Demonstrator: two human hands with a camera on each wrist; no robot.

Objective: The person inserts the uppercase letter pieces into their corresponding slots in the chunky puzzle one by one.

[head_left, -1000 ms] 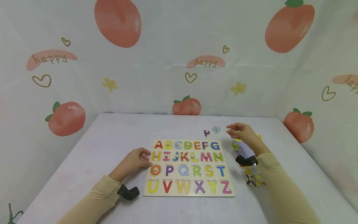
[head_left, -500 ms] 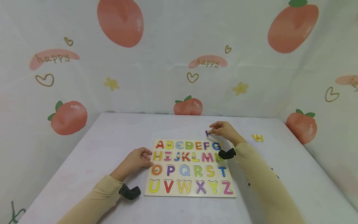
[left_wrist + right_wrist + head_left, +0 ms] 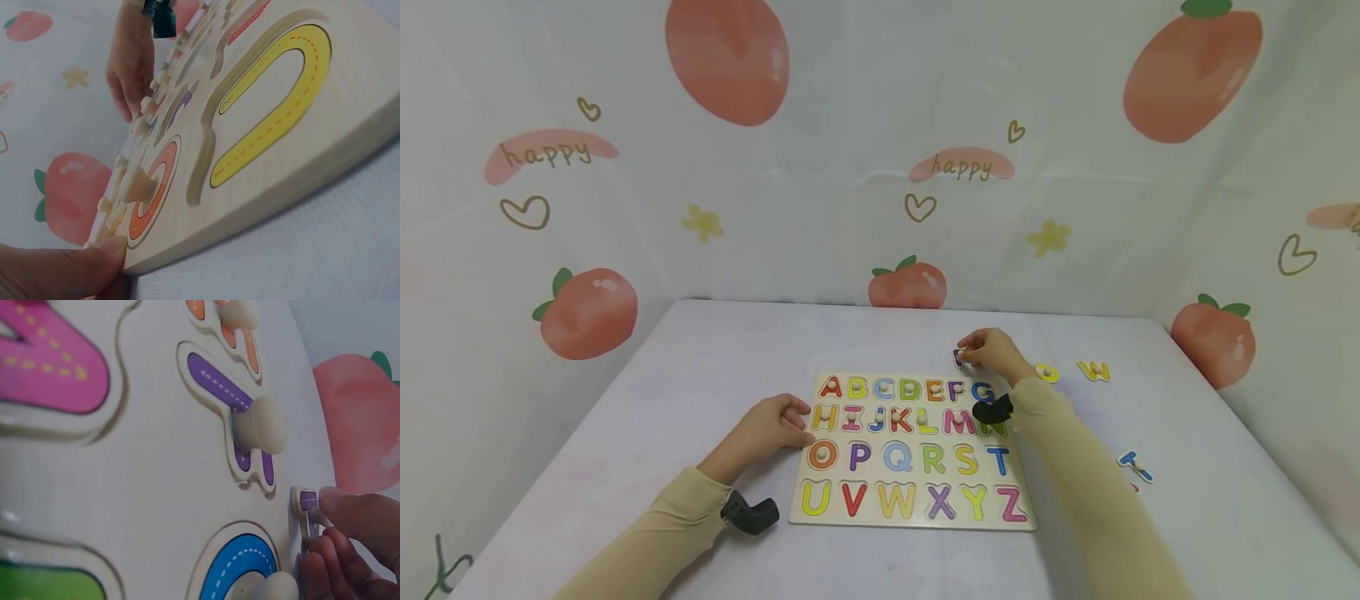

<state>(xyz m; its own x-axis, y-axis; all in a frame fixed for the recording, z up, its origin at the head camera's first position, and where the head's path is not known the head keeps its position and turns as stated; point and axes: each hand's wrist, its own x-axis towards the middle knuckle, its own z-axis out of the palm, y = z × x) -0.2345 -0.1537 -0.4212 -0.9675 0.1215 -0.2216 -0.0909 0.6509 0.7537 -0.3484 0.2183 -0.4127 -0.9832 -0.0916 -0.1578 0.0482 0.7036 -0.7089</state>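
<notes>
Pinching the purple letter piece by its knob, our right grip serves best square and light. The piece is just beyond the letter board, which our left hand, at its left edge, should steady.

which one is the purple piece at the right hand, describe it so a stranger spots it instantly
Find the wooden alphabet board; past its far edge, near its right corner, is the person's right hand. That hand pinches a purple piece, partly covered. It is off the board, unlike the purple F seated there, and differs in colour from the loose yellow pieces to its right.
</notes>
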